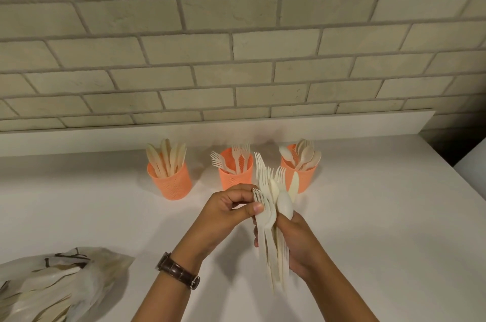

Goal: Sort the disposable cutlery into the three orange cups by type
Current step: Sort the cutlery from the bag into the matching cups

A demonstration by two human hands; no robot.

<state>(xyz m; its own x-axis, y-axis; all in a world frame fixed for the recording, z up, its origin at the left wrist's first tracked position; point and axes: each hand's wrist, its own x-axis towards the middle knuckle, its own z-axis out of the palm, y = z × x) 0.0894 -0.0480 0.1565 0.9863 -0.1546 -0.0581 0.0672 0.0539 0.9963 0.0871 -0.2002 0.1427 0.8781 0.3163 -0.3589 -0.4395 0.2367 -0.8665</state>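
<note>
A bundle of disposable cutlery [272, 240] is held upright just right of the frame's centre, with the heads pointing toward the top of the frame and the handles hanging below. The right grip [298, 241] is clenched around the middle of the bundle, its fingers wrapped round the handles from the right side. Forks, a spoon bowl and knife blades can be made out among the fanned heads.

One fork [263, 203] at the left edge of the bundle is pinched just below its tines by the left grip [226, 212], between thumb and curled forefinger. The fork lies against the rest of the bundle. A dark strap watch [178, 270] is worn on the left wrist.

Three orange cups are stood in a row beyond the grips, in the middle of the frame, each apart from the next. The left cup [171, 182] is filled with knives [168, 157], the middle cup [232, 178] with forks [238, 158] and the right cup [306, 177] with spoons [305, 153]. The middle and right cups are partly covered in the picture by the raised heads of the bundle.

Everything is carried by a white tabletop [368, 216]. In the lower left corner a crumpled translucent plastic bag [68, 279] is laid on it, with more cutlery seen through it. A pale brick wall [236, 45] fills the upper half of the frame.
</note>
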